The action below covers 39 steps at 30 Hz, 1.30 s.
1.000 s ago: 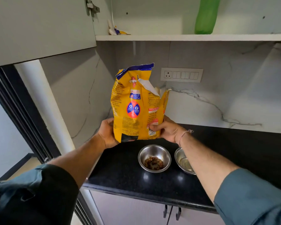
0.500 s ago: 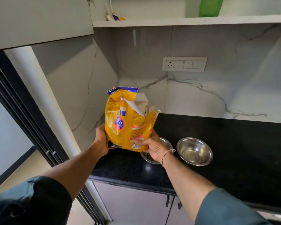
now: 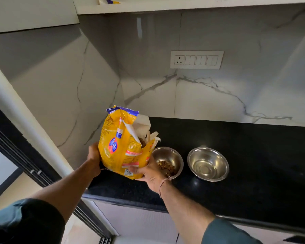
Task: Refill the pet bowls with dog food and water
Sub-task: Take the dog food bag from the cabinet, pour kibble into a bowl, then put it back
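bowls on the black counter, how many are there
2. The kibble bowl sits next to the bag, partly behind the right hand; the second bowl stands just to its right, apart from it. No others show.

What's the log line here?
left hand: grips dog food bag | right hand: grips bag base | bag: open, upright | steel bowl: some kibble | second bowl: no kibble

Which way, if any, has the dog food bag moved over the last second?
Yes. The dog food bag has dropped and shifted left: earlier above the food bowl, now low beside its left rim.
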Motion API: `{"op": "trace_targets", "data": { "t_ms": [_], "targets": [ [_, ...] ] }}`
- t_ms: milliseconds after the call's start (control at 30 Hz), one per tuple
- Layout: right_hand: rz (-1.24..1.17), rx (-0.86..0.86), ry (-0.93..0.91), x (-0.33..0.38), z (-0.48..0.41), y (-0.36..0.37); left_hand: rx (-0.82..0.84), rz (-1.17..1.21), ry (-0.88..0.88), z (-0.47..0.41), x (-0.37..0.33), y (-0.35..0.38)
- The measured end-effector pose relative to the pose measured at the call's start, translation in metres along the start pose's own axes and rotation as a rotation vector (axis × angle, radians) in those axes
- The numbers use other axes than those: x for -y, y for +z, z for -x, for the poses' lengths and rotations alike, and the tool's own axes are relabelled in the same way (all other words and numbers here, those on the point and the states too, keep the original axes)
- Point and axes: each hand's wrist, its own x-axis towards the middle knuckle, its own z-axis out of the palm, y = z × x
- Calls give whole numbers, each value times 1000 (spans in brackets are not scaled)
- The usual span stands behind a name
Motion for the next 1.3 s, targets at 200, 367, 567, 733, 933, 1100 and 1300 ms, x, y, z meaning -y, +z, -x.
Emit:
{"op": "trace_targets", "data": {
  "t_ms": [200,367,567,733,933,1100,1300],
  "targets": [
    [-72,-32,37,-25,-6,15,20,-95,-21,-18,-9,-11],
    [-181,-20,79,-37,-11,15,78,-162,-63,-28,-16,-3],
    [-267,61,92,-49,-11,7,111,-290,-93,-39,-25,6],
    [-341,84,74,-54,-12,5,144,-423,-112,-44,-34,12],
    [-432,68,81,-56,-17,3,132,-501,-84,-41,-43,24],
    [-422,105,91,-57,-21,-1,109,-533,-79,-45,-44,28],
    [-455,101,81,-58,-24,-2,102,-536,-58,-48,-46,32]
  ]
}}
